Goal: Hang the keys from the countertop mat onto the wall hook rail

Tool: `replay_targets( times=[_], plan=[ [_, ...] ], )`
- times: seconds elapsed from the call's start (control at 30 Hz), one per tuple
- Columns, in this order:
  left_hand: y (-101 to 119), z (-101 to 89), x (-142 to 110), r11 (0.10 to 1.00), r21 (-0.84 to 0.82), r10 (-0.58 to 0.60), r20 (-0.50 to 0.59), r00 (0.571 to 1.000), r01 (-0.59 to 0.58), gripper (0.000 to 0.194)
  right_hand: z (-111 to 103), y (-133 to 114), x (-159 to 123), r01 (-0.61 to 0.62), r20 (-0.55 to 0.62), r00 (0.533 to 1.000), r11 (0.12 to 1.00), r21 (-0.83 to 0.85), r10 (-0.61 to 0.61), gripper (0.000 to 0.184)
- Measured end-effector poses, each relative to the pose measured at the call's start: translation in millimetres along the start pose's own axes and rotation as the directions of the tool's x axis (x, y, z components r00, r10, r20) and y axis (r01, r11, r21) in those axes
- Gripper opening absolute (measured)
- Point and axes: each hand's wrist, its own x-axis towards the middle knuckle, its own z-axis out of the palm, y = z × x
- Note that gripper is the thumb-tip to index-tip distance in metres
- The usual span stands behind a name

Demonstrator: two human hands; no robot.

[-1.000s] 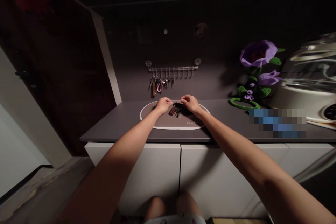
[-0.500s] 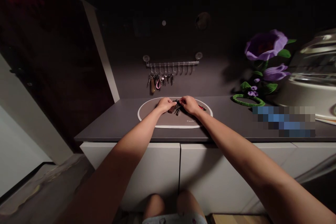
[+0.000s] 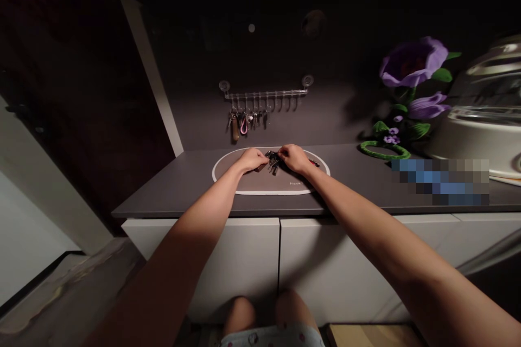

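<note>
A small bunch of keys (image 3: 272,161) lies on an oval grey mat with a white rim (image 3: 228,184) on the dark countertop. My left hand (image 3: 252,159) is closed on the left side of the bunch. My right hand (image 3: 293,158) is closed on its right side. Both hands meet over the middle of the mat. A small red piece (image 3: 313,162) shows just right of my right hand.
A hook rail (image 3: 264,94) on the back wall carries several keys at its left end. Purple artificial flowers (image 3: 411,65) with a green ring stand at the right, next to a white appliance (image 3: 484,119). White cabinet doors (image 3: 244,260) sit below the counter.
My hands have drawn closer together over the keys, and the bunch sits more tightly between them. The view has tilted slightly.
</note>
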Motion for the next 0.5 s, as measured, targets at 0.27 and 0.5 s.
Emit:
replay_targets(
  times=[0.27, 0.5],
  plan=[
    [-8.3, -1.1, 4.1, 0.987, -0.161, -0.013, -0.037, 0.999, 0.007, 0.024, -0.4, 0.9, -0.7, 0.014, -0.019, 1.0, 1.0, 0.007, -0.014, 0.021],
    [-9.0, -1.4, 10.9, 0.909, -0.414, -0.084, -0.092, 0.992, 0.038, 0.014, -2.0, -0.3, -1.7, 0.024, -0.013, 1.0, 1.0, 0.012, -0.024, 0.022]
  ],
)
